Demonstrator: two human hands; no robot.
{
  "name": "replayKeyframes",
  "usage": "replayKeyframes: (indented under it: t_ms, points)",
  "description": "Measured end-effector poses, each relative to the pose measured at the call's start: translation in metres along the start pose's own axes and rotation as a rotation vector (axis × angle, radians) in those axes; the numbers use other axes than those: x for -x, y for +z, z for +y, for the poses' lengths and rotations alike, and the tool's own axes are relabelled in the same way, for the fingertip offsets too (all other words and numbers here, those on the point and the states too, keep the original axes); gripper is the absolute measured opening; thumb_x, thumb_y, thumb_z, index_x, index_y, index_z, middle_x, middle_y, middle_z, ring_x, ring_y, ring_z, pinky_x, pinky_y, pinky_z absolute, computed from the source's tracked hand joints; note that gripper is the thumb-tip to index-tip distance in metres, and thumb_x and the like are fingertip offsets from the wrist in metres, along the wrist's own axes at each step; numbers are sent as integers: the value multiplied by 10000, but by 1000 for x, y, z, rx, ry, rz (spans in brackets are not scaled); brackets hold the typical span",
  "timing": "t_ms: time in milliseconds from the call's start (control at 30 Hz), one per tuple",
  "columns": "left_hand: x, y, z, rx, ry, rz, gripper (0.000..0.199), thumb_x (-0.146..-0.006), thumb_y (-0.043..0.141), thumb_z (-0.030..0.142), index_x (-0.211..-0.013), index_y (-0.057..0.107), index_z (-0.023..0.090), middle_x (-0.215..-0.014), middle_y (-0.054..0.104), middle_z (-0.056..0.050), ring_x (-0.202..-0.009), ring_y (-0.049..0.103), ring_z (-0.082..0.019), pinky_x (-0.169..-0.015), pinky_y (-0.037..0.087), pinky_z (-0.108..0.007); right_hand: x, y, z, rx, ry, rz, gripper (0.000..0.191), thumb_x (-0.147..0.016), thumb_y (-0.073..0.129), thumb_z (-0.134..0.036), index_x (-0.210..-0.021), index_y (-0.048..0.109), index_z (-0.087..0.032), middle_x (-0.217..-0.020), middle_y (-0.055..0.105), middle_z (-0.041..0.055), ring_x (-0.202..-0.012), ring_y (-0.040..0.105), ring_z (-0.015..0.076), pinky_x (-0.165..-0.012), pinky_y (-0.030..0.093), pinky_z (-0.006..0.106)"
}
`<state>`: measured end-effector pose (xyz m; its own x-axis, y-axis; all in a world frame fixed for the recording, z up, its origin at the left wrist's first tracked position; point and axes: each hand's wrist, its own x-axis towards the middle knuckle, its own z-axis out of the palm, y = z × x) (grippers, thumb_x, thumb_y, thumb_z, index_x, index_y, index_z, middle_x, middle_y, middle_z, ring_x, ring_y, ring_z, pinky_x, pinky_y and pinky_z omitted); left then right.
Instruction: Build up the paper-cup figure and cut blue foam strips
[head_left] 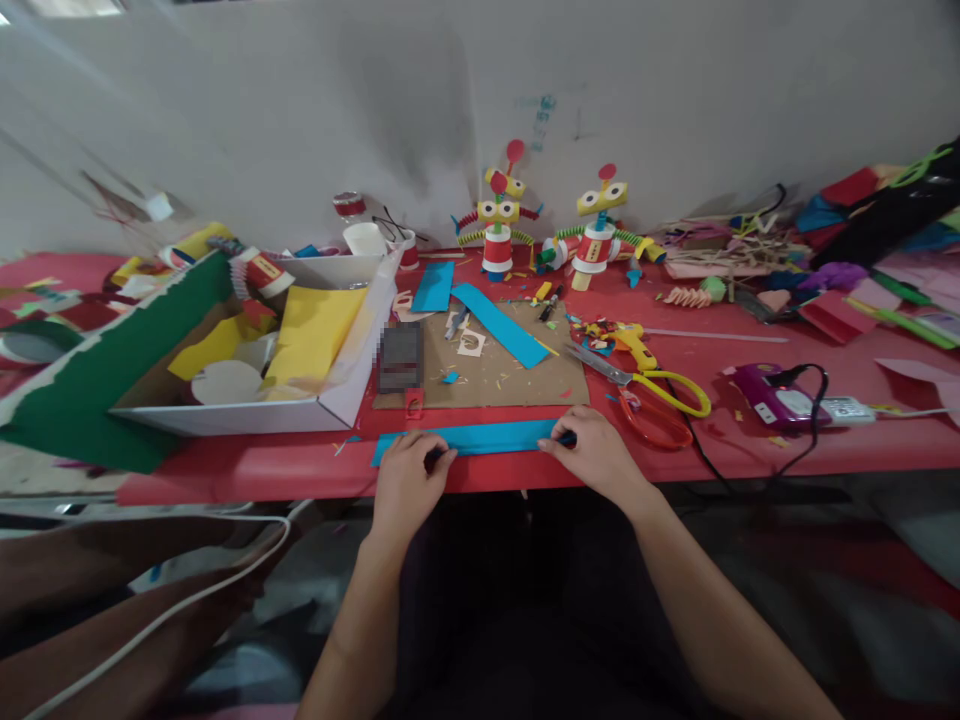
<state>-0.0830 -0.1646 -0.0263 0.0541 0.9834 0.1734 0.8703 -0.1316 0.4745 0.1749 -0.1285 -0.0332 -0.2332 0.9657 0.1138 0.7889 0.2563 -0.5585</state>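
Note:
A long blue paper strip (499, 437) lies along the front edge of the red-covered table (300, 465). My left hand (412, 470) pinches it near its left end, and my right hand (589, 445) pinches it at the right end. The fingers of both hands are bent, thumbs against the strip. Just behind is a piece of cardboard (517, 385) bearing another blue strip (502, 325), small paper scraps and a pen. A shorter blue piece (433, 288) lies at the cardboard's back left.
Left stands a white box (247, 418) of yellow paper. Scissors (667, 385), a yellow glue gun (637, 345) and a purple power socket (772, 395) with cables lie right. Paper-cup figures (497, 245) stand at the back. A person's legs (112, 620) show lower left.

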Motion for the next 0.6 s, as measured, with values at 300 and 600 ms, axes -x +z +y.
replayKeyframes:
  t_ms: [300,600]
  points:
    - [-8,-4,4,-136,-99,-55,147,-774,588,327,-707,601,197,-828,589,-46,-836,536,-215,-784,401,-363,-7,-8,8,-22,48,-66,163,-708,715,-285,-703,577,-197,-763,586,0,-711,548,149,-634,386,253]
    - [-12,-13,7,-213,-268,-115,240,-725,613,466,-697,650,230,-893,609,-55,-931,500,-296,-764,374,-411,-2,-11,11,-181,39,-61,95,-734,633,-114,-726,584,-194,-789,578,-1,-684,544,119,-652,413,245]
